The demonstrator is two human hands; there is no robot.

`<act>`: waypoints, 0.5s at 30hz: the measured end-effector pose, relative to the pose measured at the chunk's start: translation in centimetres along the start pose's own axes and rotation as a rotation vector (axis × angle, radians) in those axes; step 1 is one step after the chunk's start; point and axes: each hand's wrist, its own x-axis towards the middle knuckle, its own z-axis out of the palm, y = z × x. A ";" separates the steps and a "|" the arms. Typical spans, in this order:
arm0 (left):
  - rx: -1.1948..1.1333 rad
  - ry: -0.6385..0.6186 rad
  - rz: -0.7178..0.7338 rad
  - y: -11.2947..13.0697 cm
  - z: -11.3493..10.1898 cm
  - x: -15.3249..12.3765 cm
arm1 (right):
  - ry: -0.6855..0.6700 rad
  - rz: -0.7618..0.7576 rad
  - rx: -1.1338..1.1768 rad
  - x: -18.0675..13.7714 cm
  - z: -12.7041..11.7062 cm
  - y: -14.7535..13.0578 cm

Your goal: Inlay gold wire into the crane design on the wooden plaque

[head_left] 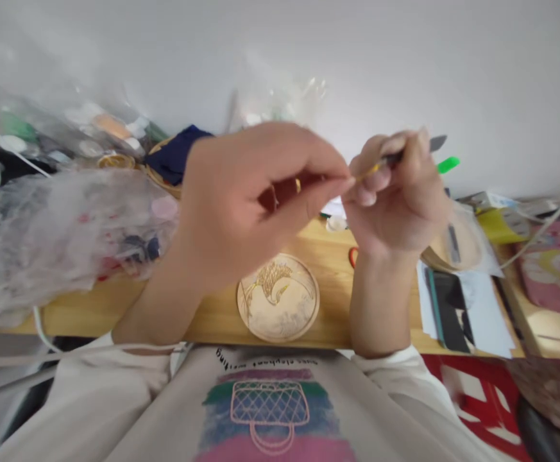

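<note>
My left hand (pixel 255 199) is raised above the table, thumb and index finger pinched on the end of a thin gold wire (pixel 369 172). Beside it, my right hand (pixel 398 186) is closed around a slim dark tool, which looks like tweezers (pixel 437 142), blurred by motion. The wire runs from my left fingertips to the tool's near end. Below both hands, a round wooden disc (pixel 284 314) lies on the table near the front edge. It carries a bird-like design outlined in gold, with grey drawn lines in its lower part.
Crumpled clear plastic bags (pixel 68 224) cover the left of the wooden table (pixel 335 308), with dark blue cloth (pixel 176 154) behind. At right lie a black phone (pixel 448 308), white papers (pixel 486 314) and a pink pouch (pixel 556 266). An orange scissor handle (pixel 353 257) shows beside my right wrist.
</note>
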 end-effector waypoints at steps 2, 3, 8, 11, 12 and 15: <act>-0.125 -0.046 -0.120 -1.2 0.1 0.3 | 0.022 0.052 0.004 0.3 -0.4 0.4; -0.216 -0.087 -0.183 -2.1 0.2 0.2 | 0.036 0.091 0.002 0.5 -0.7 0.7; -0.271 -0.388 -0.490 -7.9 1.9 -3.0 | 0.106 0.344 0.040 -0.8 -3.7 3.5; -0.216 -0.511 -0.511 -9.9 3.5 -6.7 | 0.177 0.397 0.056 -3.2 -5.1 5.8; -0.137 -0.465 -0.447 -10.2 4.0 -7.7 | 0.206 0.442 0.054 -4.1 -5.3 6.5; -0.021 -0.391 -0.349 -10.1 5.3 -10.0 | 0.241 0.579 0.067 -6.2 -5.3 8.4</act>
